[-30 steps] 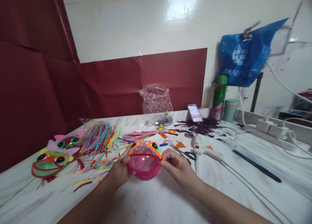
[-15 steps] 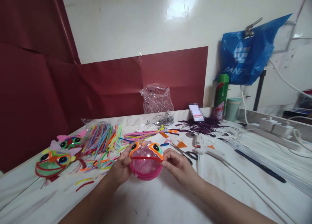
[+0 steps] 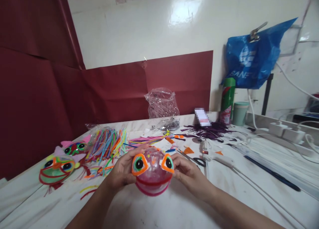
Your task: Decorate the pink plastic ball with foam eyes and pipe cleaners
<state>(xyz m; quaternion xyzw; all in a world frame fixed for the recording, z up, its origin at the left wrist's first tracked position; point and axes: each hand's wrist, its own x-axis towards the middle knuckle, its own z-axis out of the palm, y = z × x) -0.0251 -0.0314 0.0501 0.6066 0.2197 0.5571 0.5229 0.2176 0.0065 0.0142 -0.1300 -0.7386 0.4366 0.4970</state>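
My left grip (image 3: 122, 171) and my right grip (image 3: 188, 177) are closed on opposite sides of the pink ball (image 3: 154, 176), at six o'clock of my view. At its nine o'clock, a green-mouthed mask (image 3: 55, 172) rests on the table (image 3: 139, 214).

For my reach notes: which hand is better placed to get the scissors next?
Probably the right hand: the scissors lie just beyond it; the left hand is across the pink ball.

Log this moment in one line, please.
left hand: grips pink ball, left side; right hand: grips it, right side; ball: red band, two orange-edged eyes; right of ball: scissors, corded tool
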